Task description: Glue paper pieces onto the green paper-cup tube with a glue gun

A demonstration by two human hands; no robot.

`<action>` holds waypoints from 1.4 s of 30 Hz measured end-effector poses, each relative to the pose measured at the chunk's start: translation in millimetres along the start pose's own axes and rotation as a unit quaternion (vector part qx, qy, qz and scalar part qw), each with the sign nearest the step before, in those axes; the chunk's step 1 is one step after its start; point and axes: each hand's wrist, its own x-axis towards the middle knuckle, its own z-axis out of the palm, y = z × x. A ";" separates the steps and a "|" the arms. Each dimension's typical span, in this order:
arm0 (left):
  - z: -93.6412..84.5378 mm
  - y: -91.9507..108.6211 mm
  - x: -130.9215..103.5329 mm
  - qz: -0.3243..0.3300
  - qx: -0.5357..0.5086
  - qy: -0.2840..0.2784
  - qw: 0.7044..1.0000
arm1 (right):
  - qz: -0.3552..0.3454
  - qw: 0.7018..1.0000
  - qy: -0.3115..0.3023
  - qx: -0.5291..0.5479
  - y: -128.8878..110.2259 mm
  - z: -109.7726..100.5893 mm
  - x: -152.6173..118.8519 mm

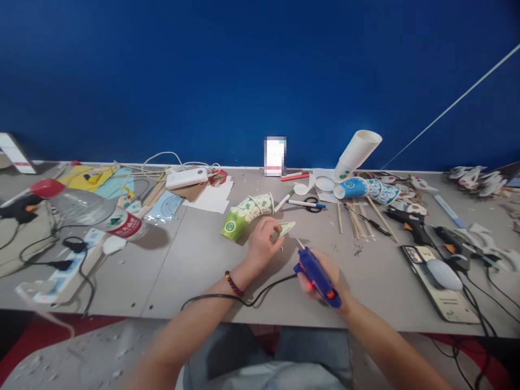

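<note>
My left hand is closed on a small piece of green-patterned paper cup, its pointed end sticking out to the right. In my right hand is a blue hot glue gun, with a red light glowing by the grip. The gun's nozzle points up and left, a short way from the cup piece. Just behind my left hand lies a curved row of joined green paper cups. The gun's black cord passes under my left forearm.
A plastic bottle and a power strip are at the left. Scissors, pens and wooden sticks lie behind my right hand. Blue cups and a white cup stack stand farther back. A phone lies right, near other glue guns.
</note>
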 end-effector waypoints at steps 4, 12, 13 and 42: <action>0.8 1.4 -1.2 -0.097 -0.026 -0.013 0.995 | 0.174 0.982 0.051 0.052 2.9 3.0 -4.7; 2.1 5.0 4.7 -0.205 -0.194 -0.046 0.958 | 0.391 0.811 0.088 0.426 15.7 14.6 1.7; 3.1 3.8 5.8 -0.213 -0.214 -0.040 0.953 | 0.397 0.785 0.085 0.469 15.9 14.8 4.4; 6.3 -7.0 8.3 -0.235 -0.275 0.002 0.932 | 0.480 0.664 0.042 0.572 -14.2 10.3 40.2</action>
